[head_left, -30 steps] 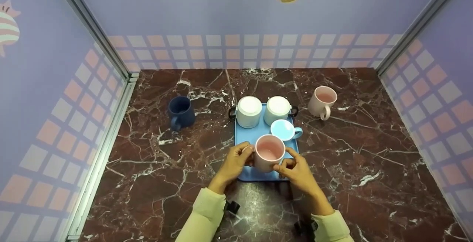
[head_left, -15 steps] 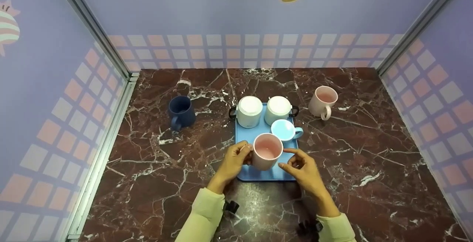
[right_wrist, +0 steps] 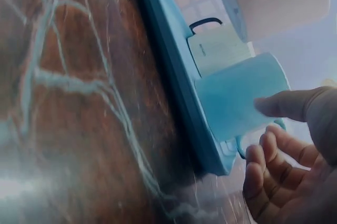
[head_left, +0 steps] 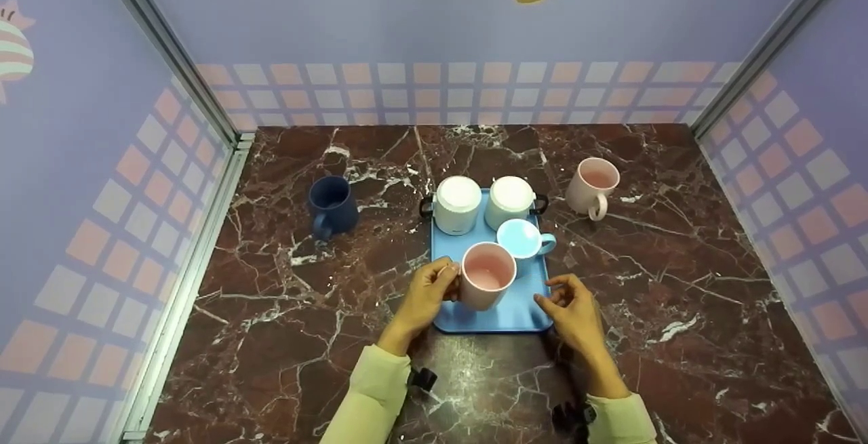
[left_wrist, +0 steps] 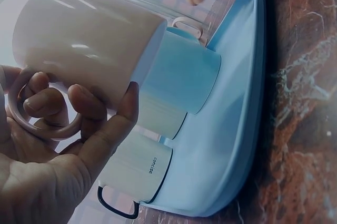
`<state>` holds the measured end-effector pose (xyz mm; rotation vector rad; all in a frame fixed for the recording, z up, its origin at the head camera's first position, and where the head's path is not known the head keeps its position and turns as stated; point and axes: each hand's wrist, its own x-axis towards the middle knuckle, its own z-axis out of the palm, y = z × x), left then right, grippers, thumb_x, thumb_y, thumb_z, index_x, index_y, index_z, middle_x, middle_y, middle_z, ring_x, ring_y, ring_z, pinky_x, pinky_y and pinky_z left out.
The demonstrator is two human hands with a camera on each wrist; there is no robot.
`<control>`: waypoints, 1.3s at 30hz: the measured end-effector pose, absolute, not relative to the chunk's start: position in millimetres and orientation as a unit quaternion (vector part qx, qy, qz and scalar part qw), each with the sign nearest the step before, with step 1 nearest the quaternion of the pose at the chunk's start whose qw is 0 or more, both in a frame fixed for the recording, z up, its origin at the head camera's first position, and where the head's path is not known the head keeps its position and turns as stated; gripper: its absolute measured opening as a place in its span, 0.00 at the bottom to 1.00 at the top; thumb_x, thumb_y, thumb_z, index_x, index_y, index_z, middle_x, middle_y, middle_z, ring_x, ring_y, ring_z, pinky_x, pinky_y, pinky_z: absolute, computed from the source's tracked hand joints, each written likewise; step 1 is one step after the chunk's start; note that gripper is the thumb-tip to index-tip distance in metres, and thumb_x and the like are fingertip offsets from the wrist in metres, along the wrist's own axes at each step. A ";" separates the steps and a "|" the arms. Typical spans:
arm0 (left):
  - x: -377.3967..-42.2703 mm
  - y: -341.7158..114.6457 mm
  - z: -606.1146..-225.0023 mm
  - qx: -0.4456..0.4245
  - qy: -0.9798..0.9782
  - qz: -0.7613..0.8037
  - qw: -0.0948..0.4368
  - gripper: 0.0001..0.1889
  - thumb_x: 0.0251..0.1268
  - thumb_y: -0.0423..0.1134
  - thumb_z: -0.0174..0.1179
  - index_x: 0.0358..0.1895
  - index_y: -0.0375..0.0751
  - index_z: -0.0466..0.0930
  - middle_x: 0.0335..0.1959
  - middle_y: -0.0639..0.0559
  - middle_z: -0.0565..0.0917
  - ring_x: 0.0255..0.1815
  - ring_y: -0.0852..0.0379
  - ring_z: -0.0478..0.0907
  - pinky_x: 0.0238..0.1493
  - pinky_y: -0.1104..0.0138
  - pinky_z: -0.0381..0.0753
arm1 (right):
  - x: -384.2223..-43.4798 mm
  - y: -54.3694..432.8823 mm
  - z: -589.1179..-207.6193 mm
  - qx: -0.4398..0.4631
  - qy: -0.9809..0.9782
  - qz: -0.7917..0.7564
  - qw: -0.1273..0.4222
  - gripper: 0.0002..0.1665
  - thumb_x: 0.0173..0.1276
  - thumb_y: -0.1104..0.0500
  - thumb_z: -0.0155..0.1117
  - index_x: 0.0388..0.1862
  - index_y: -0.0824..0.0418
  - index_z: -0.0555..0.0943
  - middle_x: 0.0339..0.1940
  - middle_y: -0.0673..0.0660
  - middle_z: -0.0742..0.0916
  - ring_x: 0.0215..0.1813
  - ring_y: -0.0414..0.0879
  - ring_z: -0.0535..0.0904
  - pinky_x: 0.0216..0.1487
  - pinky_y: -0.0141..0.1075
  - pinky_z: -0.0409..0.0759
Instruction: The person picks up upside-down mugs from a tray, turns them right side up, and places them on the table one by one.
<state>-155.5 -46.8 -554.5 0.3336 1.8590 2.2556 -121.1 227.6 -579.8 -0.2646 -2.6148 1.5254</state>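
Note:
A pink mug (head_left: 487, 278) hangs upright over the near part of the blue tray (head_left: 522, 312). My left hand (head_left: 426, 298) grips it by its handle; in the left wrist view the fingers of the left hand (left_wrist: 58, 145) pass through the handle and one fingertip touches the mug's base. Apart from the mug, my right hand (head_left: 573, 312) is by the tray's right edge, fingers loosely bent and holding nothing. A light blue mug (head_left: 521, 239) stands upright on the tray, handle to the right. Behind it are two upside-down white mugs, the left one (head_left: 457, 205) and the right one (head_left: 510, 201), with black handles.
On the dark red marbled table (head_left: 271, 335), a navy mug (head_left: 333, 207) stands to the left of the tray and another pink mug (head_left: 593, 188) to the right. Patterned purple walls (head_left: 434, 30) enclose the table at the back and sides.
My right hand has let go of the pink mug and moved right, to the tray's edge. The mug, now in the left hand alone, has shifted slightly left.

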 end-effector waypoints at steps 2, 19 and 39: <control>-155.8 -47.7 -555.7 0.112 0.630 0.762 0.099 0.21 0.81 0.36 0.50 0.29 0.23 0.62 0.21 0.52 0.64 0.23 0.59 0.67 0.28 0.71 0.77 | -121.0 230.2 -581.4 -0.093 -0.874 0.476 0.043 0.19 0.61 0.60 0.79 0.49 0.60 0.82 0.30 0.56 0.82 0.29 0.40 0.76 0.32 0.28 0.74; -157.0 -52.9 -559.9 0.124 0.639 0.750 0.115 0.23 0.82 0.37 0.48 0.29 0.20 0.59 0.21 0.49 0.63 0.27 0.58 0.72 0.36 0.66 0.81 | -127.8 238.2 -591.3 -0.108 -0.893 0.436 -0.023 0.19 0.65 0.68 0.69 0.54 0.65 0.77 0.31 0.54 0.80 0.33 0.43 0.74 0.39 0.35 0.71; -157.0 -56.8 -563.2 0.095 0.616 0.770 0.140 0.22 0.82 0.39 0.47 0.39 0.15 0.69 0.32 0.46 0.77 0.34 0.50 0.83 0.43 0.37 0.86 | -128.5 239.8 -596.4 -0.092 -0.885 0.455 -0.024 0.21 0.64 0.70 0.67 0.56 0.66 0.78 0.26 0.52 0.78 0.27 0.41 0.71 0.32 0.32 0.69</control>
